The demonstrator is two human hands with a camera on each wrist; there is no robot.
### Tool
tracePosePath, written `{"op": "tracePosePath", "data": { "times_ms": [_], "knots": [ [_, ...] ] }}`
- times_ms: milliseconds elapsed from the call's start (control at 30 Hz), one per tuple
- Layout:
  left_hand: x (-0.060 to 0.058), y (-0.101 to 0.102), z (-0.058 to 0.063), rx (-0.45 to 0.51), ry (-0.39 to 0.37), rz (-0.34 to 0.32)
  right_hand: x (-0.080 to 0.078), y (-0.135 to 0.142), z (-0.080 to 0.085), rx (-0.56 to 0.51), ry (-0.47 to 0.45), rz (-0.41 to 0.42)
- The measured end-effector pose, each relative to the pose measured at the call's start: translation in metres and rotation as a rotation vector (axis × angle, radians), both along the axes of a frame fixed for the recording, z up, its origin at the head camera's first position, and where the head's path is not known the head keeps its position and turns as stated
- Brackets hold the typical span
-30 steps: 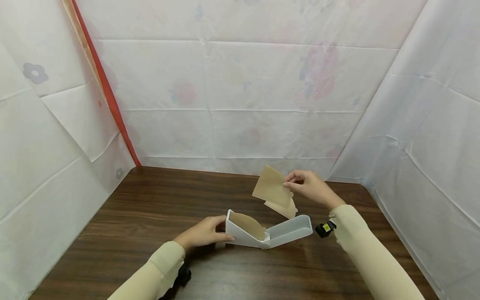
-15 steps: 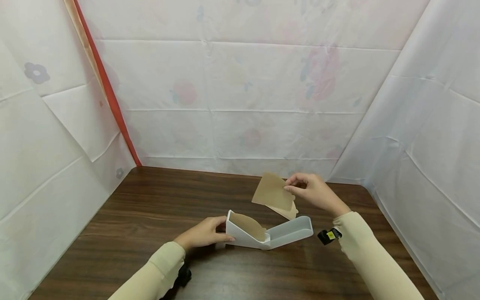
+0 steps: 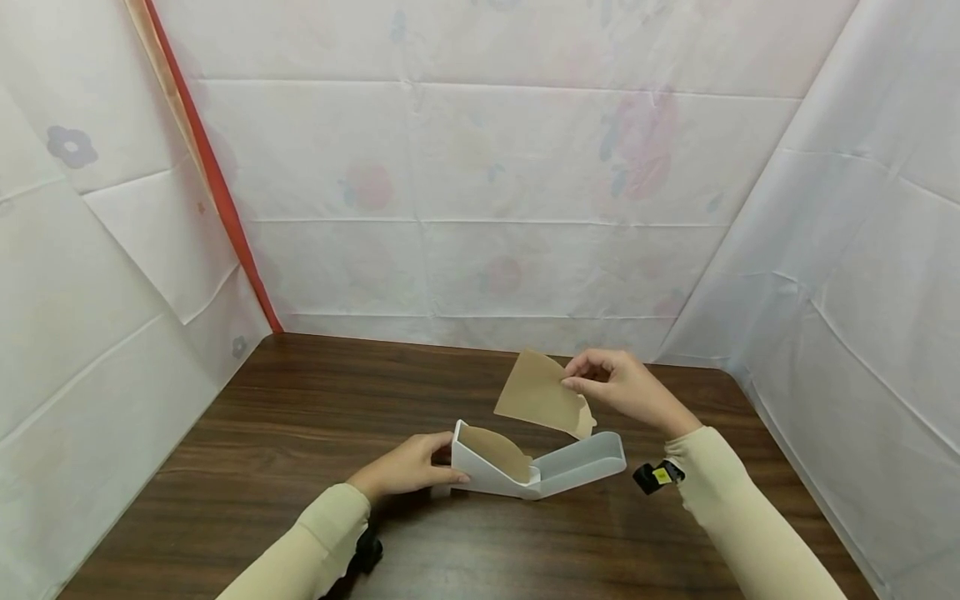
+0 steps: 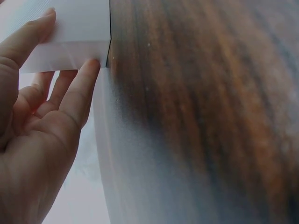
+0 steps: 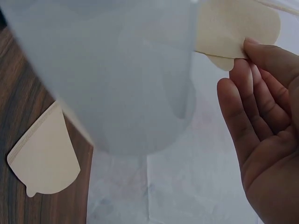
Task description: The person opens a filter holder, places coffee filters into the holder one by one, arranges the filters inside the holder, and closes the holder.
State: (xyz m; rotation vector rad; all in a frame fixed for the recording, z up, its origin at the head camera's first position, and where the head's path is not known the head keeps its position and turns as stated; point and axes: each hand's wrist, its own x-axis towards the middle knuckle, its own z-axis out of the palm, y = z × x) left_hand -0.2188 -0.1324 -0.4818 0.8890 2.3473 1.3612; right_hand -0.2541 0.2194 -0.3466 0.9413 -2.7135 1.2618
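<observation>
My right hand (image 3: 626, 387) pinches the curved edge of a brown paper coffee filter (image 3: 536, 390) between thumb and fingertips, holding it above the table. Beneath it lies a second coffee filter (image 5: 46, 154), mostly hidden in the head view but plain in the right wrist view. A white filter box (image 3: 483, 473) stands on the table with its lid (image 3: 583, 462) swung out to the right. Inside the box sit more brown filters (image 3: 495, 450). At the box's left end, my left hand (image 3: 408, 467) grips it, thumb on the near side; in the left wrist view the fingertips touch its end.
The dark wood table (image 3: 315, 400) reaches back to a printed white cloth (image 3: 480, 267). More cloth hangs at left and right, with a red strip (image 3: 217, 183) in the left corner. The lid stands close in front of the right wrist camera.
The right hand has come down a little with the coffee filter, which now covers more of the one lying on the table. Left hand and box stay put.
</observation>
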Motion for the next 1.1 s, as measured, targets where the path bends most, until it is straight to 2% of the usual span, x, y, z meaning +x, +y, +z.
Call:
{"op": "tracePosePath", "data": {
  "times_ms": [433, 700, 1100],
  "knots": [
    [-0.001, 0.000, 0.000, -0.006, 0.032, -0.005, 0.011, -0.013, -0.001, 0.021, -0.067, 0.060],
    [-0.001, 0.000, 0.000, -0.007, 0.032, 0.003, 0.009, -0.018, -0.009, 0.047, -0.031, 0.109],
    [-0.002, -0.001, -0.002, -0.002, -0.008, 0.000, 0.011, -0.034, -0.020, 0.076, 0.049, 0.203]
  ]
}}
